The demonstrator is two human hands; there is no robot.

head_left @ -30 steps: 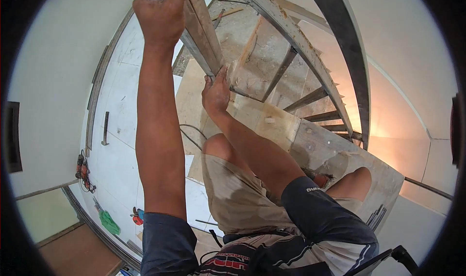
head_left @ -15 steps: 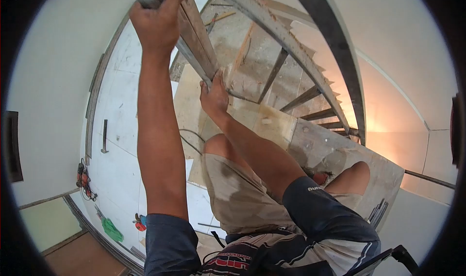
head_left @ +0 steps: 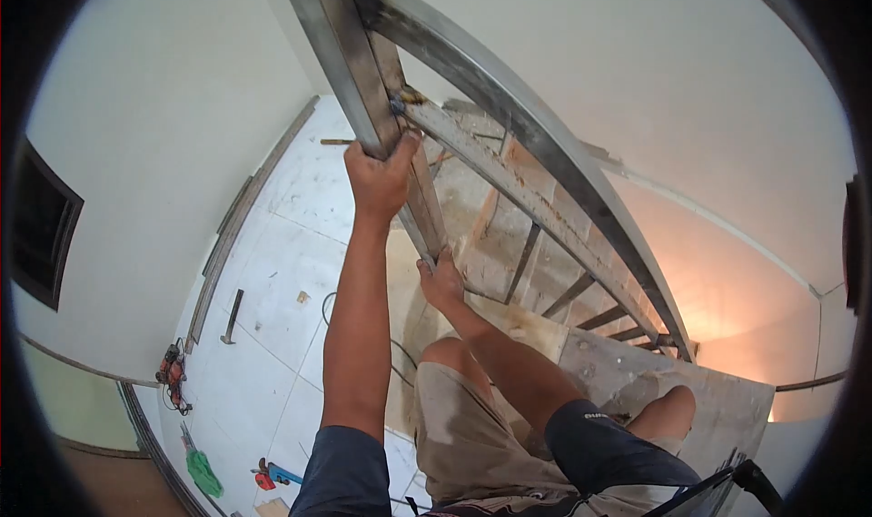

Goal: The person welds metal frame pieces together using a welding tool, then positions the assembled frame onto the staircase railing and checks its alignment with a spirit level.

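Note:
A grey metal post [head_left: 350, 72] rises toward the top of the view, joined to a curved metal handrail [head_left: 536, 135] and a lower rusty rail [head_left: 509, 181]. My left hand [head_left: 381, 176] is wrapped round the post below the rail joint. Lower down, near the foot of the post, my right hand [head_left: 442, 281] grips its side, with the fingers partly hidden. Short metal bars [head_left: 523, 261] run below the lower rail.
A hammer [head_left: 233, 317] lies on the white tiled floor [head_left: 282, 272]. Red power tools [head_left: 171, 372], a green bundle [head_left: 203, 472] and a red and blue tool [head_left: 272, 474] lie to the left. Concrete steps [head_left: 481, 217] descend behind the rail.
The view has tilted up, so the post, rails and both hands appear lower and farther right. More of the post's upper part and the rail joints now show. Both hands still hold the post.

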